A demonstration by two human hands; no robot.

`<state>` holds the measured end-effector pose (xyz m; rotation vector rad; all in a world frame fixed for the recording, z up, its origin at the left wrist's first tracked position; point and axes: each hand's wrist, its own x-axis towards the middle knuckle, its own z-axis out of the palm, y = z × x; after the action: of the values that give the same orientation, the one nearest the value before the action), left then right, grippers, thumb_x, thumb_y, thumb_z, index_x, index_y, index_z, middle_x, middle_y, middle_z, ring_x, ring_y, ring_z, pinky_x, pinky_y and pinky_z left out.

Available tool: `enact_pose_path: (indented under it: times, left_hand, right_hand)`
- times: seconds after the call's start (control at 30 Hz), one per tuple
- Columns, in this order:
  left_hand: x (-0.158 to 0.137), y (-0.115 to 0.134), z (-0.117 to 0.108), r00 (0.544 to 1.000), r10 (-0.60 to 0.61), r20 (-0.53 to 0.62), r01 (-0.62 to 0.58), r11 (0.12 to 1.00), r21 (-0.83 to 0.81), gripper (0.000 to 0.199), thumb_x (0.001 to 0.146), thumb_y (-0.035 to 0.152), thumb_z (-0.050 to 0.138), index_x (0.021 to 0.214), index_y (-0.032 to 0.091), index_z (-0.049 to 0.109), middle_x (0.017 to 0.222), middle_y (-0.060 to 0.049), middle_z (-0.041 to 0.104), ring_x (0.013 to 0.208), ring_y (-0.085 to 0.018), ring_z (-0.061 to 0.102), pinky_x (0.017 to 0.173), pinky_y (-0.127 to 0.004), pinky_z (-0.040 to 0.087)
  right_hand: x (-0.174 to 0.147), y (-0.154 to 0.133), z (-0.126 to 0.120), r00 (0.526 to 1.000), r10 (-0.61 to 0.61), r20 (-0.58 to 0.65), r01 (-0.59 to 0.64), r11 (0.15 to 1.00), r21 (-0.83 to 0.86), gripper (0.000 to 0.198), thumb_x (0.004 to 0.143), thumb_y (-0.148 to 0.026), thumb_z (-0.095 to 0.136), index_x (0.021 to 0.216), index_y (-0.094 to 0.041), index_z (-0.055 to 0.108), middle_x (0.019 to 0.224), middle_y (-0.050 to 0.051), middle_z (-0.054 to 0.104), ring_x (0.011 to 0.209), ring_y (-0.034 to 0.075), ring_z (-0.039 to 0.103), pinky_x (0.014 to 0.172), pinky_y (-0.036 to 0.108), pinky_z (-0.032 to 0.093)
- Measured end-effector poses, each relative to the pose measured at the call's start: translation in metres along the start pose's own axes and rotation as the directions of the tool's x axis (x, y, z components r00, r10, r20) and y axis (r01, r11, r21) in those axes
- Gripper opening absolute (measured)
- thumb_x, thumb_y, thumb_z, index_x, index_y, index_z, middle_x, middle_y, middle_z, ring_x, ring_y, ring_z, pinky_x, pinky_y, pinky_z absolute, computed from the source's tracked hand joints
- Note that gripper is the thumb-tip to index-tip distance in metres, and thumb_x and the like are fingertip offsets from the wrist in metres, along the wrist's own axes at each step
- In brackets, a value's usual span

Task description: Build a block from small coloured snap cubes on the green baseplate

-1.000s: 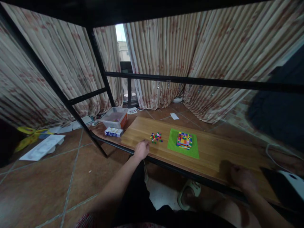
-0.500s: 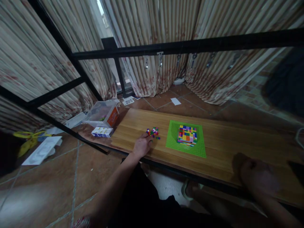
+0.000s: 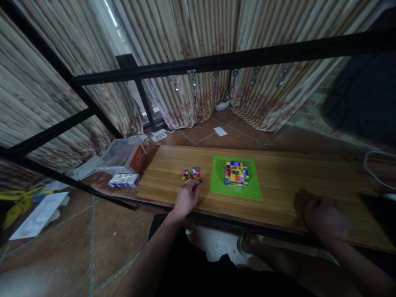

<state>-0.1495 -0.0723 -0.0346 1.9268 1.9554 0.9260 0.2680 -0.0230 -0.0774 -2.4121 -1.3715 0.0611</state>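
Note:
My left hand is at the near side of a small pile of loose toy bricks on the wooden table. Its thumb and forefinger are pinched together by the pile's front edge; what is between them is too small to name. To the right of the pile lies a green baseplate. A square, many-coloured brick build stands on it. My right hand rests closed at the table's front edge, right of the baseplate. It is dim and blurred, and the inside of the fist is hidden.
Left of the table are a clear plastic box with an orange label and a small white-and-blue box. A black metal rail crosses behind the table, in front of striped curtains. A dark flat object lies at the right.
The camera view has shifted a little. My left hand has turned and its fingertips have moved to the right along the front of the brick pile. My right hand stays closed by the table edge.

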Motion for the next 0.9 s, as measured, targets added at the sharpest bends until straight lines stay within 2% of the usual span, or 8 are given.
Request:
enact_pose_path:
  times: [0.17, 0.27, 0.5, 0.73, 0.9]
  left_hand:
    - [0.026, 0.051, 0.023, 0.99, 0.112, 0.083, -0.106, 0.991, -0.077, 0.016, 0.089, 0.013, 0.055, 0.097, 0.018, 0.068, 0.089, -0.004, 0.073, 0.079, -0.014, 0.068, 0.077, -0.024, 0.053]
    - [0.038, 0.07, 0.03, 0.985, 0.134, 0.107, -0.128, 0.99, -0.06, 0.018, 0.09, 0.013, 0.055, 0.1, 0.018, 0.069, 0.093, -0.005, 0.073, 0.083, -0.016, 0.068, 0.08, -0.026, 0.052]
    - [0.053, 0.083, 0.031, 0.973, 0.145, 0.179, -0.16, 0.984, 0.075, 0.021, 0.092, 0.014, 0.054, 0.102, 0.019, 0.072, 0.1, -0.008, 0.072, 0.091, -0.019, 0.068, 0.086, -0.029, 0.05]
    - [0.064, 0.095, 0.032, 0.948, 0.142, 0.284, -0.2, 0.961, 0.188, 0.022, 0.093, 0.016, 0.051, 0.099, 0.019, 0.072, 0.098, -0.008, 0.072, 0.089, -0.02, 0.068, 0.085, -0.03, 0.05]
    - [0.067, 0.098, 0.031, 0.947, 0.12, 0.299, -0.19, 0.958, 0.216, 0.023, 0.091, 0.015, 0.052, 0.099, 0.021, 0.072, 0.101, -0.008, 0.073, 0.092, -0.02, 0.069, 0.088, -0.03, 0.05]
  right_hand:
    - [-0.001, -0.005, 0.0, 0.999, 0.023, -0.035, -0.024, 0.998, -0.052, 0.041, 0.091, -0.038, 0.037, 0.109, -0.016, 0.068, 0.105, 0.025, 0.066, 0.084, 0.036, 0.068, 0.067, 0.045, 0.043]
    - [-0.001, -0.004, 0.001, 0.999, 0.014, -0.042, -0.016, 0.999, -0.047, 0.037, 0.092, -0.034, 0.041, 0.107, -0.014, 0.068, 0.104, 0.024, 0.066, 0.083, 0.034, 0.067, 0.067, 0.043, 0.043]
    - [-0.005, -0.007, -0.003, 0.997, -0.038, -0.062, 0.037, 0.999, -0.013, 0.031, 0.093, -0.03, 0.042, 0.105, -0.013, 0.066, 0.101, 0.022, 0.066, 0.081, 0.032, 0.065, 0.068, 0.042, 0.042]
    - [-0.005, -0.011, -0.006, 1.0, -0.015, -0.022, 0.013, 0.996, -0.086, 0.033, 0.095, -0.031, 0.041, 0.109, -0.013, 0.065, 0.104, 0.019, 0.066, 0.083, 0.029, 0.066, 0.068, 0.038, 0.044]
    - [-0.006, -0.011, -0.007, 1.0, -0.002, 0.0, 0.002, 0.995, -0.095, 0.034, 0.097, -0.032, 0.038, 0.11, -0.015, 0.065, 0.106, 0.017, 0.066, 0.085, 0.028, 0.067, 0.069, 0.037, 0.045]
